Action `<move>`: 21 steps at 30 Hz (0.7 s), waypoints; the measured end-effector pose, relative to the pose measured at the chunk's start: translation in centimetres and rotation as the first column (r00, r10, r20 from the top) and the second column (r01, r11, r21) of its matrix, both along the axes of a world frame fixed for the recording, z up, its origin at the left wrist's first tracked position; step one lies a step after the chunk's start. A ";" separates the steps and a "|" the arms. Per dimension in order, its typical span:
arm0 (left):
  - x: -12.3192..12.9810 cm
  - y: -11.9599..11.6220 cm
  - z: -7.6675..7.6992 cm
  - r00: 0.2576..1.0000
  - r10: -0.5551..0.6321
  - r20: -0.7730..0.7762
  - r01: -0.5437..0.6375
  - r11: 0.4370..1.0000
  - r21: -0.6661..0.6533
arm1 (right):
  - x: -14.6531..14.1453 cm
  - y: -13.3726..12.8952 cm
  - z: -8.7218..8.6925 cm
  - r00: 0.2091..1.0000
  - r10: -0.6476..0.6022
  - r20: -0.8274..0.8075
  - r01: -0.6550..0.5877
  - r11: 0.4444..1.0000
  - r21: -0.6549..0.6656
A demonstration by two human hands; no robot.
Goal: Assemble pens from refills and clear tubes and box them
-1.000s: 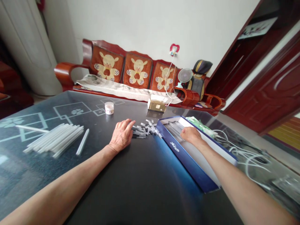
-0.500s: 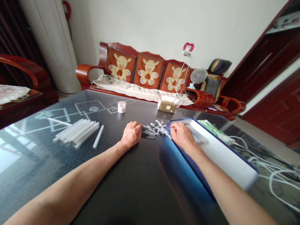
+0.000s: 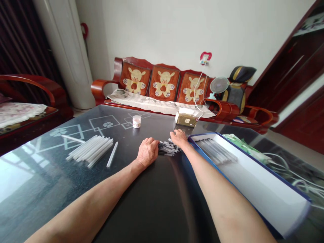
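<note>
Across a dark, glossy worktop (image 3: 149,199) patterned with pale squares and flowers, have the bare left hand (image 3: 148,151) resting at the left end of a loose heap of small black, grey and clear plastic pieces (image 3: 169,148), knuckles up and fingers curled. Have the bare right hand (image 3: 179,138) at the far right side of the heap, fingers bent down and partly covering it. Cannot tell the gap in either grip, nor tell a piece held from none, with the fingertips hidden.

Find a long, lidless, blue-rimmed cardboard box (image 3: 263,189) with a white inside just right of the right forearm (image 3: 217,185), and see slender, clear, dark-tipped tubes (image 3: 217,152) side by side in its far end. Find a bundle of whitish, pen-like barrels (image 3: 91,150) well left of the left hand, with one lying apart on either side. See a small, round, white tub (image 3: 136,122) beyond the left hand and a gold-brown tissue box (image 3: 186,119) beyond the right.
</note>
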State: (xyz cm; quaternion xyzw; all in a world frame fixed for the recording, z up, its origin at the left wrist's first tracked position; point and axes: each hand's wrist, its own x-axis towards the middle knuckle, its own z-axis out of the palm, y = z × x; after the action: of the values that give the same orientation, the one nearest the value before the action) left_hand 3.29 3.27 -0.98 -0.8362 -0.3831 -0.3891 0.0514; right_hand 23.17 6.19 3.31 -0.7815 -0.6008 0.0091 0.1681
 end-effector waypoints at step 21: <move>0.1 0.1 -0.1 0.999 0.012 -0.035 -0.013 0.999 -0.041 | -3.5 -1.9 -1.9 0.990 -0.119 -0.080 0.110 0.988 -0.108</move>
State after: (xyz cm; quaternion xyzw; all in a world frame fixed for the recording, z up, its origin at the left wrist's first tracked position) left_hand 3.38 3.40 -1.09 -0.8412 -0.3954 -0.3663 0.0431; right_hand 19.63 4.25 1.43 -0.8213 -0.5457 0.0639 0.1535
